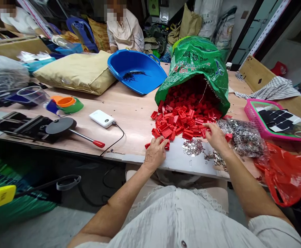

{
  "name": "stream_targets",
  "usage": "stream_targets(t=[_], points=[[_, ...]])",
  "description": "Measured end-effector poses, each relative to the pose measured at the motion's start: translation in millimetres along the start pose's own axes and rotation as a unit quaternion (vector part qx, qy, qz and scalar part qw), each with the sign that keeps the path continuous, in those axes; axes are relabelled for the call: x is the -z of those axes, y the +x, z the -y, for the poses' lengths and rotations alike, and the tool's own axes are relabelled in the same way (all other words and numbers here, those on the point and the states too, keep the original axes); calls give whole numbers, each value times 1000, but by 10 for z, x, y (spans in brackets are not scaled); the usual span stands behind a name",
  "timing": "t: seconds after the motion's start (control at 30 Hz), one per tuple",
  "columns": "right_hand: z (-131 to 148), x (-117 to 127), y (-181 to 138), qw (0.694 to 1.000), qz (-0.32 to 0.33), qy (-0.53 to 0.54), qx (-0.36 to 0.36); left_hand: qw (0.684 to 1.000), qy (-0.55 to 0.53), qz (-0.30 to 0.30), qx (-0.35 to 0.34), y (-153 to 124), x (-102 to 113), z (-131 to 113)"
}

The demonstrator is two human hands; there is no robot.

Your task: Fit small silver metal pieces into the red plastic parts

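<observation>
By the tabletop's [137,129] front edge, the left hand [156,153] covers red blocks [167,146]; the right hand [217,138] touches their pile [181,119]. Whether either grips any is unclear.

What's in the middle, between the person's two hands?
In the head view, a little heap of shiny silvery bits lies between the left hand and the right hand, with red pieces just beyond it.

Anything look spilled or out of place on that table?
The green plastic sack lies on its side, red plastic pieces spilled from its mouth onto the pale wooden table. Small silvery metal parts lie loose near the front edge. Both look untidy, though possibly deliberate; I see no clear damage.
</observation>
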State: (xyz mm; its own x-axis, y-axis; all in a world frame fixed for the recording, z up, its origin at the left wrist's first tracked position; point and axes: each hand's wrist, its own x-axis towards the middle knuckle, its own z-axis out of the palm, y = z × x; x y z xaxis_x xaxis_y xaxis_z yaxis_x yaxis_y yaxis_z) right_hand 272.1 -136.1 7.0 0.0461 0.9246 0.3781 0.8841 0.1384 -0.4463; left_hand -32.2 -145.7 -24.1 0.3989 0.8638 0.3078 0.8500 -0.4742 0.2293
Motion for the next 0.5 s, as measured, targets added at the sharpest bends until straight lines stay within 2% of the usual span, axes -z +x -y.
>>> stream_targets(t=[0.1,0.23,0.3,0.37,0.43,0.5], points=[[387,-124,263,995,22,88,41,1000,-26,0,-5,-16,62,-28],[904,-576,607,980,31,155,124,995,-87,-40,5,77,117,60],[1106,-839,717,973,49,164,157,989,-114,-80,51,187,119,211],[1246,-1036,783,962,95,159,202,977,-140,-100,130,327,106,420],[1297,-1112,830,953,128,139,237,961,-163,-65,214,478,83,644],[1233,-1059,888,964,97,106,222,953,-178,-16,246,626,52,837]])
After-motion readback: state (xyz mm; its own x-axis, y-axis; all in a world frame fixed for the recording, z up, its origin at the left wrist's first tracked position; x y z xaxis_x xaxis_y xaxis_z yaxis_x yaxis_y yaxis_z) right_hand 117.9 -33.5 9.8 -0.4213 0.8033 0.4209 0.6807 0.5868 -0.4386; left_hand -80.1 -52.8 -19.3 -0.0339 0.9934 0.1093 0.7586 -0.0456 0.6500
